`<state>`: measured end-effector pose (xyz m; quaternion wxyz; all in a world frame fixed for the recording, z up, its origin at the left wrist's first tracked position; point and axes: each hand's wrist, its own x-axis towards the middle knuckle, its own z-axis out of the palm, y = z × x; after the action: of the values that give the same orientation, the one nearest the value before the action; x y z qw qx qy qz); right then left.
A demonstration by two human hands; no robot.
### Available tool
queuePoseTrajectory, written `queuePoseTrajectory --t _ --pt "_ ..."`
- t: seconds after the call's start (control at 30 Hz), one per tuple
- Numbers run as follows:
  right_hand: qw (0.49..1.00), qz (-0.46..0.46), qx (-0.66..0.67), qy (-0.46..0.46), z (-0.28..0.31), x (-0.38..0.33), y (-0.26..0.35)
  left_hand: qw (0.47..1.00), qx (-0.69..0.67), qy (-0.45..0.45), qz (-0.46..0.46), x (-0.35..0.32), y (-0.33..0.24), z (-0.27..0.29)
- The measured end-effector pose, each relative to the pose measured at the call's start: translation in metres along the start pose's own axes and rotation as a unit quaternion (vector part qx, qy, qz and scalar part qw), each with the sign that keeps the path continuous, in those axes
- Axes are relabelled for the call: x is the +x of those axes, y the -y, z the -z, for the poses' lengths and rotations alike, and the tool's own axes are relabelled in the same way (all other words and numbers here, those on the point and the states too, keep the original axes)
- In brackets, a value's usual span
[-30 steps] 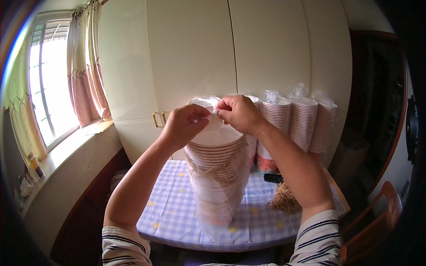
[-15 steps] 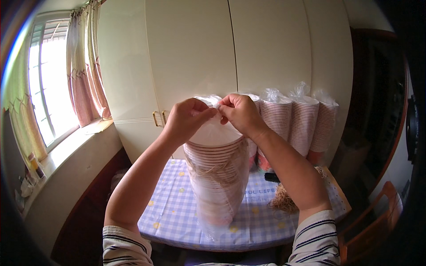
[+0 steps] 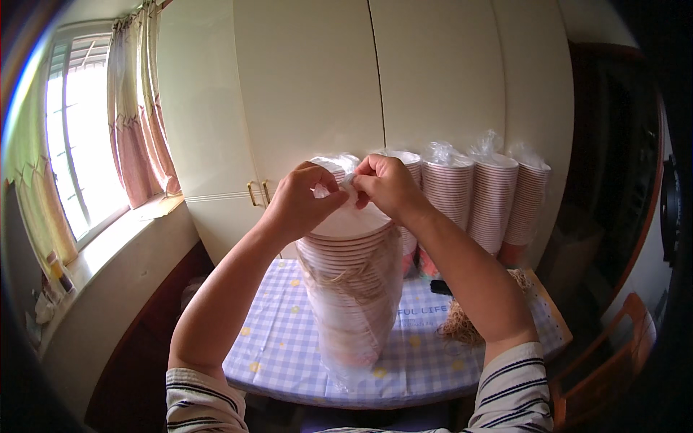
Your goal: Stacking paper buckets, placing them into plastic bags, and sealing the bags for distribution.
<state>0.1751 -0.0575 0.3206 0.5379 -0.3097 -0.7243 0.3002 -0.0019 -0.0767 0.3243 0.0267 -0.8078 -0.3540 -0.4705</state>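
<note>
A tall stack of white paper buckets [image 3: 346, 270] stands upright on the table in front of me, wrapped in a clear plastic bag [image 3: 352, 211]. Strands of tan twine [image 3: 354, 280] show against the stack's upper side. Above the top bucket, my left hand [image 3: 307, 196] pinches the gathered mouth of the bag between thumb and fingers. Close beside it, my right hand [image 3: 385, 186] is closed on the same twisted plastic. Both fingertips nearly meet there, and the exact form of the twist is too small to make out.
More bagged bucket stacks [image 3: 446, 198] line the back of the table before a cream cabinet [image 3: 310, 86]. A heap of tan twine [image 3: 462, 323] and a black object [image 3: 440, 287] lie on the checked tablecloth [image 3: 271, 339]. A wooden chair [image 3: 628, 339] stands at right.
My fingers have shifted slightly at the bag's mouth, and a bit of plastic now shows between my left thumb and fingers. The stack stays in place.
</note>
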Motion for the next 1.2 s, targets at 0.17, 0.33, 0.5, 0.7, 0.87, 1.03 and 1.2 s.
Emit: queuePoseTrajectory --t 0.17,0.33,0.5,0.7,0.87,1.03,1.2 --pt "0.999 0.015 -0.046 -0.007 0.005 0.0 0.0 0.998 0.012 0.033 0.05 -0.004 -0.018 0.005" --pt "0.999 0.038 -0.014 -0.011 0.004 0.002 -0.002 0.996 0.023 0.05 0.067 -0.006 -0.013 0.006" --pt "0.995 0.088 -0.035 -0.032 0.002 0.009 0.008 0.985 -0.157 -0.068 0.019 -0.002 0.004 -0.003" --pt "0.992 0.087 -0.072 -0.054 0.002 0.013 0.006 0.992 -0.077 -0.07 0.068 0.002 -0.013 -0.008" --pt "0.987 0.125 -0.078 -0.068 -0.006 0.011 0.014 0.989 -0.048 -0.013 0.137 0.006 -0.006 -0.007" --pt "0.987 0.124 -0.083 -0.062 -0.002 0.015 0.006 0.988 -0.094 0.021 0.122 0.003 0.0 -0.006" --pt "0.999 0.019 0.05 -0.008 0.002 0.011 0.014 0.943 -0.259 0.06 0.198 0.006 -0.001 0.002"
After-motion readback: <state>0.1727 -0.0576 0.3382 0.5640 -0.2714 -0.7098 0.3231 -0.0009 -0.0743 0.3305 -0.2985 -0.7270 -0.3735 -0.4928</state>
